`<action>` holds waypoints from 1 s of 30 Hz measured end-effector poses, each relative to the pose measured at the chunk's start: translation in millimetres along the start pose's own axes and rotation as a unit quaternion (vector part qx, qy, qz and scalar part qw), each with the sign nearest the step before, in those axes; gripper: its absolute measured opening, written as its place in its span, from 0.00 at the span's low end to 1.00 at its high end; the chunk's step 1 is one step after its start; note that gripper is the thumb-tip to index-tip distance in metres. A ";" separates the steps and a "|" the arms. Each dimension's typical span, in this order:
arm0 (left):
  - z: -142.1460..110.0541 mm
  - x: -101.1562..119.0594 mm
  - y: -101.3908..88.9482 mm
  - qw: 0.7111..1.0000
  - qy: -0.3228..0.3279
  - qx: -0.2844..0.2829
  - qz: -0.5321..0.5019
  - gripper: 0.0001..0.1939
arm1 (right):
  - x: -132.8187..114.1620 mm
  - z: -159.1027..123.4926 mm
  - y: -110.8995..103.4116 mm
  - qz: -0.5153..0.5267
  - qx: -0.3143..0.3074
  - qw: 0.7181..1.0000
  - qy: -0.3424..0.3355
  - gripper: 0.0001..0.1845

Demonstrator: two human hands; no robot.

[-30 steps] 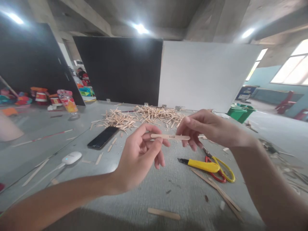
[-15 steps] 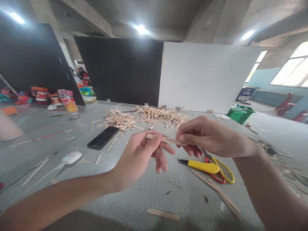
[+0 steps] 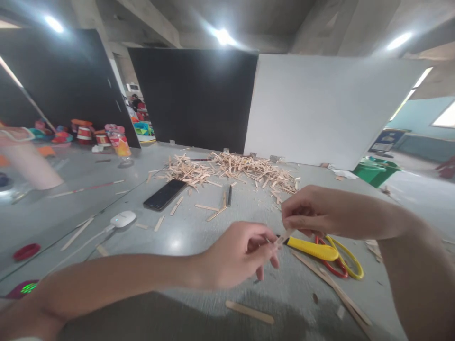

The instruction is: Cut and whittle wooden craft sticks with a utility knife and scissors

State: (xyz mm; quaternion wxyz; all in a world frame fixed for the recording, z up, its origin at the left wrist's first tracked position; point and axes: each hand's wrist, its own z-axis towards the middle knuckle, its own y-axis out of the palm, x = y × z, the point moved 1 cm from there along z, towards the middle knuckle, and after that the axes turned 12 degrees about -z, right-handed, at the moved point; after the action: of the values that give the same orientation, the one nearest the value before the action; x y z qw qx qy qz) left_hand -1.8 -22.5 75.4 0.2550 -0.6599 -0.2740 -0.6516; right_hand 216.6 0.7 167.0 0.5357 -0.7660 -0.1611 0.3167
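Note:
Between my two hands is a small wooden craft stick [image 3: 283,237] with a rectangular slot cut in its middle; it is tilted and partly covered by fingers. My left hand [image 3: 245,253] pinches its lower left end between thumb and fingers. My right hand [image 3: 307,213] is closed on the upper right end. Just below the right hand lies a yellow utility knife [image 3: 313,248], with red-and-yellow-handled scissors [image 3: 350,265] partly behind it. Another craft stick [image 3: 249,312] lies flat on the table nearer to me.
A heap of craft sticks [image 3: 249,166] spreads along the back of the grey table. A black phone [image 3: 165,194] and a white cabled device [image 3: 122,218] lie left. A bottle [image 3: 119,142] stands at back left, a green bin [image 3: 371,170] at right. Long sticks [image 3: 334,286] lie by the knife.
Both hands have moved right and down with the slotted stick, which has turned from level to tilted. The right hand has closed on its end. The view has swung left.

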 end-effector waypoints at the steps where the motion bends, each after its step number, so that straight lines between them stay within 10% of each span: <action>1: -0.6 -3.7 2.2 1.000 -0.008 -0.018 0.010 0.13 | 0.0 1.0 1.1 -0.010 -0.003 1.000 -0.006 0.20; 8: -3.4 -18.2 4.7 0.987 -0.018 -0.053 0.148 0.06 | -1.3 9.5 6.2 0.011 -0.028 0.999 -0.019 0.11; 13: 9.5 -24.0 -19.9 0.876 0.014 0.005 0.481 0.09 | 7.0 9.6 8.4 0.021 0.013 0.998 0.055 0.12; 22: 40.9 -39.6 -66.2 0.775 -0.064 0.091 0.622 0.18 | 18.0 13.1 11.6 0.023 0.039 0.993 0.107 0.15; 26: 33.1 -40.0 -53.5 0.750 -0.065 0.059 0.656 0.19 | 7.7 13.4 3.0 -0.071 0.168 0.978 0.098 0.28; 30: 19.6 -38.7 -31.8 0.743 -0.047 0.000 0.668 0.31 | 0.7 12.7 -0.6 -0.062 0.333 0.936 0.096 0.15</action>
State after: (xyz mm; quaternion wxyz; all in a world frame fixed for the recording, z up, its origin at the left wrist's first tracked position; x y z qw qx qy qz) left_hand -9.8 12.8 35.7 0.6116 -0.7039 0.2249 -0.2825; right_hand 208.8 10.4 164.5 0.7917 -0.5589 -0.0410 0.2433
